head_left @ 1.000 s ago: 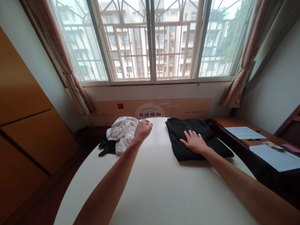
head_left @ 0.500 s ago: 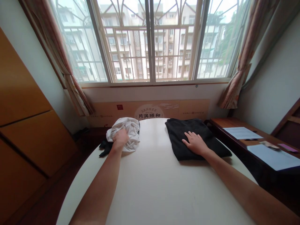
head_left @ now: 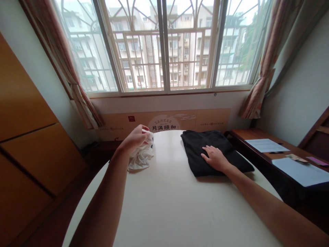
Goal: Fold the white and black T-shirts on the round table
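Observation:
At the far left of the white round table (head_left: 167, 202), my left hand (head_left: 136, 139) is closed on the upper part of a crumpled white garment (head_left: 141, 158), pinching and lifting its cloth. The lower folds of that garment still rest on the tabletop, and my wrist hides part of it. My right hand (head_left: 215, 157) lies flat, fingers spread, on a folded black garment (head_left: 194, 149) at the far right of the table. That black garment is stacked in a neat, roughly square shape.
Right of the table stands a brown wooden desk (head_left: 244, 133) with white paper sheets (head_left: 267, 145) and a pen on it. A large printed cardboard box (head_left: 213, 118) leans below the window behind the table. Wooden cabinet doors (head_left: 31, 147) stand at the left.
My left hand has risen and moved slightly right, pulling the white garment's top up with it. The dark cloth beside it is now mostly hidden by my arm. My right hand stays in place.

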`<state>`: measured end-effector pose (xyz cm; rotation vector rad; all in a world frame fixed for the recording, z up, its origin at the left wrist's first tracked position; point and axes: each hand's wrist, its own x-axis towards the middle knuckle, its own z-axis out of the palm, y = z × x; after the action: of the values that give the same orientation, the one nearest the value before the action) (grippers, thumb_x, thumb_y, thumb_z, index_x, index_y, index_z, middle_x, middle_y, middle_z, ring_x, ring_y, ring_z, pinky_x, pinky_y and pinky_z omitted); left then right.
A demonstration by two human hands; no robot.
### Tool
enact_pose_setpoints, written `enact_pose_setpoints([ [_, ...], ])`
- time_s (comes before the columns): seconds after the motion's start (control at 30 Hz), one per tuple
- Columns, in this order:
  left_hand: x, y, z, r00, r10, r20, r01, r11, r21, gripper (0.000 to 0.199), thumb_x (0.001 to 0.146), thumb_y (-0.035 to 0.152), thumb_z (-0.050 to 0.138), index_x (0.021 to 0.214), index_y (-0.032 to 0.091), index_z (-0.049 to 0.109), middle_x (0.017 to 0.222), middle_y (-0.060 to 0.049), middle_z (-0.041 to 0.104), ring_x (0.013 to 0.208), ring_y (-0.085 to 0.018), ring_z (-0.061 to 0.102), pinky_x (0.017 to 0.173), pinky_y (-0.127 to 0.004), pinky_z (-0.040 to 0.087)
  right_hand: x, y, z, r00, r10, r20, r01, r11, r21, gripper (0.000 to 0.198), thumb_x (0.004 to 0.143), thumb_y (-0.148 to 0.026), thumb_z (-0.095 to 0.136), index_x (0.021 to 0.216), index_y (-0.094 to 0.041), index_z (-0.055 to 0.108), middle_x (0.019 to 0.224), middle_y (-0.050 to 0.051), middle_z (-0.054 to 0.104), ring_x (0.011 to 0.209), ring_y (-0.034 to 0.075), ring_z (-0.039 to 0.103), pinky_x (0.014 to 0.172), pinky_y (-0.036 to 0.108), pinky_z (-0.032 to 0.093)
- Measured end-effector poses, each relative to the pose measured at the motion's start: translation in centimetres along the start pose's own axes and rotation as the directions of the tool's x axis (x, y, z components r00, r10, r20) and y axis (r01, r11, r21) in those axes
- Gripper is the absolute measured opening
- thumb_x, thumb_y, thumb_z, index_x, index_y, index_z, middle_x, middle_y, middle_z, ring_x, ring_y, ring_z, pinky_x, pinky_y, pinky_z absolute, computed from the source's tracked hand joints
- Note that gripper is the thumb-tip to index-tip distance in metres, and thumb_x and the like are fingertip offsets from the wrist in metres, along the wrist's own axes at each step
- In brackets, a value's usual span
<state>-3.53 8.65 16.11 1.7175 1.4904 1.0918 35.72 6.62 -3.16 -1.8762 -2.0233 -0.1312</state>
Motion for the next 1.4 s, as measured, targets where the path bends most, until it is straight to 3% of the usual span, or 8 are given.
enact_pose_setpoints([
  [0.23,-5.3,5.2,3.5,0.922,0.224,0.315,-0.147,0.957,-0.250,0.034,0.078,0.030,0.078,0.105,0.020,0.061,0.083,0.001,0.063,0.066,-0.012,0.058,0.059,-0.021,0.046,-1.3,-4.4,-2.1,0.941,-0.212,-0.262,0.313,0.837,0.449,0.039,0.098,-0.047,0.065,0.126,-0.020,0.073,0.130,0.016,0.075,0.126,0.035,0.067,0.113,0.053,0.046],
  [0.37,-6.9,6.0,5.6,0.813,0.309,0.493,-0.199,0.944,-0.263,0.032,0.083,0.039,0.076,0.106,0.020,0.064,0.088,-0.001,0.065,0.067,-0.013,0.057,0.057,-0.021,0.043,-3.5,-9.2,-3.8,0.910,-0.396,-0.124,0.339,0.537,0.773,0.051,0.097,-0.064,0.065,0.118,-0.018,0.073,0.118,0.012,0.077,0.111,0.031,0.070,0.101,0.044,0.053],
  [0.5,-6.2,5.0,6.4,0.864,0.329,0.381,-0.334,0.941,-0.053,0.022,0.086,0.034,0.070,0.101,0.020,0.068,0.096,-0.004,0.069,0.074,-0.015,0.061,0.059,-0.022,0.044,-4.8,-11.4,-4.8,0.861,-0.508,0.000,0.174,0.295,0.940,0.077,0.100,-0.083,0.039,0.096,-0.015,0.074,0.091,0.008,0.073,0.088,0.026,0.067,0.080,0.037,0.054],
  [0.77,-3.5,3.3,4.9,0.904,0.361,0.227,-0.412,0.877,0.247,0.019,0.084,0.030,0.069,0.099,0.020,0.071,0.096,-0.007,0.075,0.088,-0.023,0.070,0.083,-0.032,0.054,-3.9,-10.2,-4.5,0.961,-0.273,0.042,0.081,0.422,0.903,0.045,0.093,-0.058,0.070,0.072,-0.019,0.062,0.066,-0.002,0.054,0.061,0.013,0.044,0.054,0.025,0.033],
  [0.9,-2.8,2.3,2.8,0.916,0.240,0.321,-0.365,0.830,0.422,0.028,0.071,0.018,0.072,0.100,0.021,0.072,0.097,-0.006,0.077,0.090,-0.025,0.072,0.079,-0.030,0.053,-2.9,-8.3,-6.3,0.999,-0.048,0.012,0.002,0.281,0.960,0.048,0.084,-0.063,0.078,0.072,-0.020,0.061,0.068,-0.002,0.056,0.061,0.013,0.043,0.053,0.024,0.033],
  [1.07,-1.3,-0.3,1.1,0.932,-0.122,0.341,-0.145,0.737,0.660,0.010,0.060,0.011,0.067,0.063,0.021,0.066,0.069,-0.004,0.073,0.080,-0.028,0.072,0.071,-0.030,0.053,-2.9,-7.0,-8.5,0.944,-0.146,0.297,-0.300,-0.002,0.954,0.042,0.072,-0.053,0.091,0.080,-0.019,0.069,0.074,0.002,0.067,0.063,0.015,0.055,0.058,0.026,0.042],
  [1.23,-0.8,-0.3,1.1,0.912,-0.224,0.345,0.148,0.961,0.233,0.010,0.070,0.024,0.070,0.063,0.018,0.065,0.065,-0.008,0.072,0.071,-0.025,0.074,0.067,-0.031,0.058,-3.1,-6.0,-9.6,0.902,-0.247,0.353,-0.376,-0.053,0.925,0.034,0.068,-0.040,0.090,0.086,-0.016,0.073,0.077,0.004,0.070,0.062,0.015,0.058,0.058,0.025,0.042],
  [1.4,-1.2,1.3,2.5,0.982,-0.077,0.171,0.099,0.988,-0.122,0.007,0.069,0.024,0.062,0.067,0.017,0.063,0.062,-0.004,0.064,0.059,-0.019,0.063,0.059,-0.029,0.053,-2.8,-5.4,-9.1,0.927,-0.210,0.310,-0.309,0.041,0.950,0.039,0.071,-0.049,0.092,0.084,-0.018,0.072,0.078,0.002,0.069,0.067,0.015,0.060,0.062,0.026,0.047],
])
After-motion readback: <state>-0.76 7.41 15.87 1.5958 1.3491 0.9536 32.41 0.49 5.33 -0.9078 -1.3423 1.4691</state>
